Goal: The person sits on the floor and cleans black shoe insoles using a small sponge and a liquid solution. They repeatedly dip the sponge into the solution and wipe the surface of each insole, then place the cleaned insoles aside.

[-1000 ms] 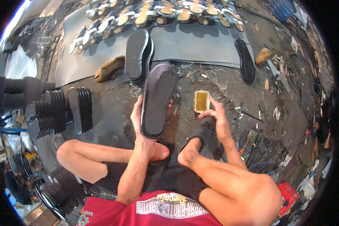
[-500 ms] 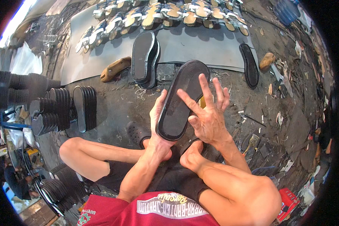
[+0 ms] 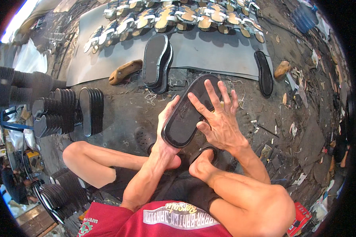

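A black shoe sole (image 3: 182,118) with a raised rim is held tilted above my feet, its flat inner face toward me. My left hand (image 3: 165,128) grips its left edge and near end from beneath, the thumb lying along the rim. Over the sole's right side, my right hand (image 3: 221,116) has its fingers spread, the index fingertip over the inner face. Whether that fingertip presses on the surface I cannot tell. Ahead, two stacked black soles (image 3: 156,63) lie at the edge of a grey sheet (image 3: 221,55). Another black sole (image 3: 264,74) is farther right.
Wooden shoe lasts lie at left (image 3: 124,72) and right (image 3: 282,69). Rows of sandals (image 3: 166,17) stand on the sheet's far part. Stacks of black soles (image 3: 91,111) fill the left. Scraps litter the ground at right, and a red box (image 3: 300,219) sits by my right knee.
The far end of the held sole has dipped slightly toward me. My right hand has shifted a little nearer over it, fingers still spread. The background has shifted slightly right and down.
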`<state>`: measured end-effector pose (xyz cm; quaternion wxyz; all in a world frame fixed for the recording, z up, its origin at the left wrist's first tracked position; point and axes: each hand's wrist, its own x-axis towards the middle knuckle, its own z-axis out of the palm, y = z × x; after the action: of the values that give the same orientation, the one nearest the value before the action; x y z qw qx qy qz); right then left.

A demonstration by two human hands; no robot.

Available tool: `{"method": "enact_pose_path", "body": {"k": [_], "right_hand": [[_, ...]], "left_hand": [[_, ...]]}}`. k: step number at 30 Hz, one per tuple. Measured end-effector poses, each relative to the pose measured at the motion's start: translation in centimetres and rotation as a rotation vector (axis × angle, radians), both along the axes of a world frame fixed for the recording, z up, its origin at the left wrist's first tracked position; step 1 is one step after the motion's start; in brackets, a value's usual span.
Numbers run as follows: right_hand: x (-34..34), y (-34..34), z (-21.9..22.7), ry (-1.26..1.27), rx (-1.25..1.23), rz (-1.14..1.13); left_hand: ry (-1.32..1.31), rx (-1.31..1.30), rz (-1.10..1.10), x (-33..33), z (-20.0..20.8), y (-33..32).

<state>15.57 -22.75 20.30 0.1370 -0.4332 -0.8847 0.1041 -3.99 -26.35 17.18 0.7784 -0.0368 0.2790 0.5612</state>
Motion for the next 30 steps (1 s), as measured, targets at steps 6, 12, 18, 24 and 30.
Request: {"method": "enact_pose_path", "body": {"k": [6, 12, 18, 24, 30], "right_hand": [[0.3, -0.2, -0.5, 0.009, -0.052, 0.090], [-0.1, -0.7, -0.2, -0.035, -0.072, 0.132], [-0.4, -1.0, -0.2, -0.037, -0.100, 0.169], [-0.4, -1.1, 0.4, -0.038, -0.094, 0.228], [-0.5, -1.1, 1.0, -0.040, -0.086, 0.286]], "left_hand": [[-0.128, -0.078, -0.072, 0.0, 0.1, 0.6], [-0.126, -0.125, -0.032, 0.4, 1.3, 1.0], [-0.120, -0.137, -0.044, 0.4, 1.4, 0.9], [-0.152, -0.125, -0.057, -0.2, 0.3, 0.9], [-0.435, 0.080, -0.127, -0.7, -1.1, 0.4]]}}
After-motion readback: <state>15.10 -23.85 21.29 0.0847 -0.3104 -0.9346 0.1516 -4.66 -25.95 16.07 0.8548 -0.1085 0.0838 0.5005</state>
